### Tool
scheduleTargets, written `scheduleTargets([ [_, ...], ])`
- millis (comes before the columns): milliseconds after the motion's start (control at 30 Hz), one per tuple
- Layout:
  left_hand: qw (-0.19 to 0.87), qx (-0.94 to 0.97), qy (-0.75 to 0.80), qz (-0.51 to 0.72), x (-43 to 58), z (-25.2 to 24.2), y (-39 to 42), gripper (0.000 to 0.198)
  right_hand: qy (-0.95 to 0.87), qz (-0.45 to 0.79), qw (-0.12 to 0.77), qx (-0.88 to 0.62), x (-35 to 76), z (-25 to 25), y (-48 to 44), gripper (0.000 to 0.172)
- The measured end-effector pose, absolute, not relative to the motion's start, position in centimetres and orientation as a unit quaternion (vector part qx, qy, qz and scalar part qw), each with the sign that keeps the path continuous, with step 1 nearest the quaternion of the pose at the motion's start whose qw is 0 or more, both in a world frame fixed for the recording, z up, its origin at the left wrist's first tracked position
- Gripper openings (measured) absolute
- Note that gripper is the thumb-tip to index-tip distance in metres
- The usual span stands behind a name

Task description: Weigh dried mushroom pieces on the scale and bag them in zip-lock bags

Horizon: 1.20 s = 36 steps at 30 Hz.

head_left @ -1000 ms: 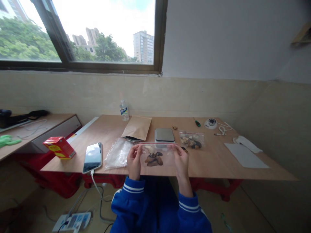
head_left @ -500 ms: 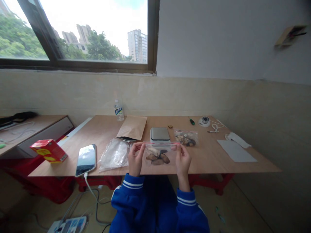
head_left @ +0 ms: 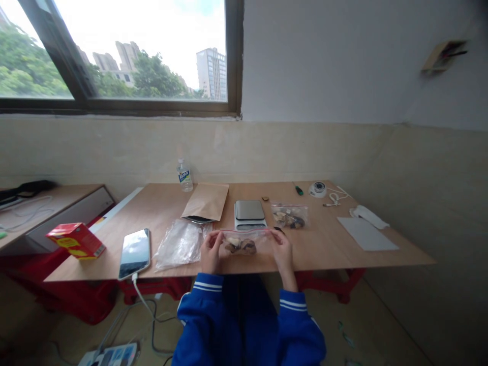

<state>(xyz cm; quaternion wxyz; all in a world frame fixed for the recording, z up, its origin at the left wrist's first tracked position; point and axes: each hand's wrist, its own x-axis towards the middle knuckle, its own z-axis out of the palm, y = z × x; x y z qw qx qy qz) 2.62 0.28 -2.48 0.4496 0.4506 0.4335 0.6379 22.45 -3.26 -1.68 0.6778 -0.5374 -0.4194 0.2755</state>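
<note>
Between my hands is a clear zip bag [head_left: 244,243] with a red seal strip and several brown, dried-looking pieces inside. My left hand [head_left: 211,251] pinches its upper left corner, and my right hand [head_left: 281,251] pinches the upper right corner. Just beyond the bag stands a small kitchen scale [head_left: 249,211] with a metal plate. A second filled zip bag [head_left: 290,217] lies to the right of the scale. Near my left hand is a crumpled clear plastic bag [head_left: 178,245]. A brown paper pouch [head_left: 208,201] rests behind it.
On the left of the table [head_left: 324,249] are a phone [head_left: 134,253] on a cable and a red box [head_left: 76,240]. A water bottle [head_left: 185,176] stands at the back. Toward the right lie a green-handled screwdriver [head_left: 299,190], a dome camera [head_left: 317,189] and white paper [head_left: 368,235].
Both hands have lowered the zip bag slightly toward the table, and it is tilted flatter. The pieces inside have shifted. More of the scale's front shows, and the whole view has turned a little.
</note>
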Motion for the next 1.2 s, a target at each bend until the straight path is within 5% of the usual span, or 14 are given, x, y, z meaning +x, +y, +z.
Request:
scheduleTargets([
  [800, 0.441, 0.500, 0.434, 0.607, 2.1, -1.6, 0.7, 0.034, -0.482, 0.249, 0.640, -0.544, 23.1, -1.8, -2.9, 0.032],
  [1200, 0.467, 0.542, 0.390, 0.580, 1.9, -2.6, 1.0, 0.031, -0.426, 0.381, 0.661, -0.486, 23.0, -3.0, -2.5, 0.041],
])
